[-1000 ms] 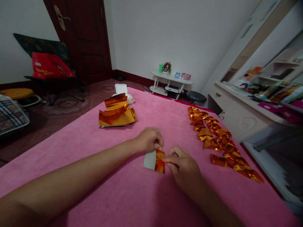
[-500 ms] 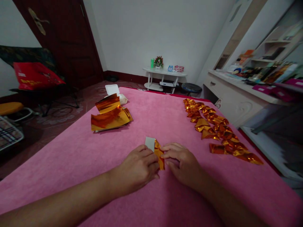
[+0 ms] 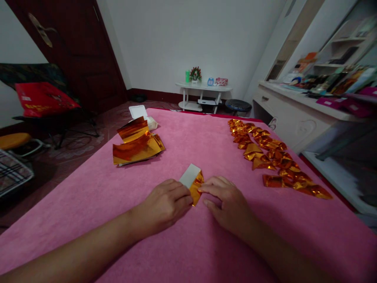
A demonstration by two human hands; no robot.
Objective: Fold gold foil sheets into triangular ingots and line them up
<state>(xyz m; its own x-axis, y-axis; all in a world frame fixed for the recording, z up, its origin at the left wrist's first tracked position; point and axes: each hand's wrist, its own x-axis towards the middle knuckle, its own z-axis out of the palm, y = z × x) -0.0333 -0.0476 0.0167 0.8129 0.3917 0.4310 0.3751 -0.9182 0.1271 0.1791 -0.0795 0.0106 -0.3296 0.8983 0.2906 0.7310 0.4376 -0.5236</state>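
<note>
A partly folded sheet of gold foil paper (image 3: 195,192) lies on the pink cloth in front of me, its pale grey backing showing at the upper left and a shiny gold fold along its right side. My left hand (image 3: 169,202) is closed over the near left part of this sheet, fingers curled and pressed down; the covered part is hidden. On the other side, my right hand (image 3: 226,202) touches the gold fold with its outstretched index fingertip, the thumb held apart from it. No paper shows between that thumb and finger.
A loose stack of gold foil sheets (image 3: 137,151) lies at the left, in front of an open white box (image 3: 138,111). Several folded gold foil pieces (image 3: 272,151) are lined up in rows at the right. Beyond the table stand a white stand (image 3: 203,87) and a dark round stool (image 3: 238,105).
The foil paper has turned clockwise on the cloth, its grey end now tilting up to the right. My left hand has shifted slightly left. The right fingertips remain at the gold fold.
</note>
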